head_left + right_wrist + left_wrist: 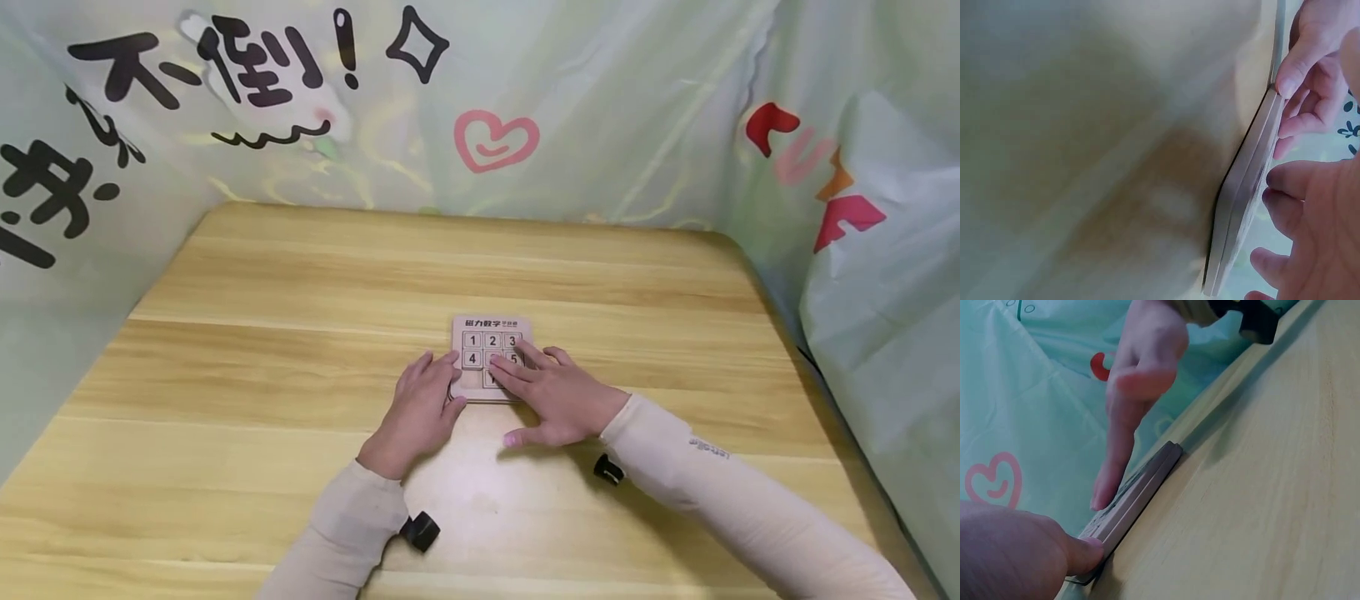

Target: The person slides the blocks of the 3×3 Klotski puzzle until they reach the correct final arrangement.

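Note:
A pinkish number slide puzzle [491, 323] lies flat on the table, with 1, 2 and 3 along its top row and 4 and 5 in the row below. Its lower-left slot shows no tile. My left hand [423, 412] holds the puzzle's left side, thumb [1088, 553] at the near corner and fingers along the left edge. Over the tiles, my right hand [558, 400] reaches in from the right with straight fingers, fingertips on the middle and right tiles. Those fingers hide the centre tile and part of the bottom row. The right thumb [522, 437] sticks out away from the board.
The wooden table [300, 275] has rounded far corners. Behind it and on both sides hangs a pale green printed sheet [615, 100] with dark characters and a pink heart. A small black device [422, 531] is strapped at the left wrist, another [608, 470] at the right.

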Action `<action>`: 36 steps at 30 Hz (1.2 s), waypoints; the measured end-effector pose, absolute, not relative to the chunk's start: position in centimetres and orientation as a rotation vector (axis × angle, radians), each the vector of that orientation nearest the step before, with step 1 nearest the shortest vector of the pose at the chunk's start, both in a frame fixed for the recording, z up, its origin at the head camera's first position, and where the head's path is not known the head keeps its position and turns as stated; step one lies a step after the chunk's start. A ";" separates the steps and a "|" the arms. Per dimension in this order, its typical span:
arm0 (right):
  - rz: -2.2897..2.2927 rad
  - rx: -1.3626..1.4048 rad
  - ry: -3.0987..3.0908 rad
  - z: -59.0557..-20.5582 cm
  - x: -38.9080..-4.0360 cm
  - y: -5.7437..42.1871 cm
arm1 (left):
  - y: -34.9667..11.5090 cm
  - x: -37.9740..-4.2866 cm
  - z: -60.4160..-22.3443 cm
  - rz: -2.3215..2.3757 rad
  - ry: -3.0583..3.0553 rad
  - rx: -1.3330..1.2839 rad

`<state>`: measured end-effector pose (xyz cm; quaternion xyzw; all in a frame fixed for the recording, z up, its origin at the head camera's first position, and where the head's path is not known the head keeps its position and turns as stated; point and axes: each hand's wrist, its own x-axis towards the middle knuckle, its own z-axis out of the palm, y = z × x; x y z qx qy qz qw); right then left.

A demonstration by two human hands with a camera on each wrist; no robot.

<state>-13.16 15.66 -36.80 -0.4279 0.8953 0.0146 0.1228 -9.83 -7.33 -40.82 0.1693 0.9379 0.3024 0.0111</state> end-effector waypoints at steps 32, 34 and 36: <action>0.112 -1.180 2.616 -36.8 -14.0 15.1 | -7.4 -9.9 -40.9 0.948 2.926 0.513; 0.102 -1.191 2.616 -36.7 -13.7 15.2 | -7.4 -9.9 -40.9 0.947 2.922 0.508; 0.096 -1.208 2.615 -36.7 -13.3 15.3 | -7.4 -9.9 -40.9 0.946 2.922 0.508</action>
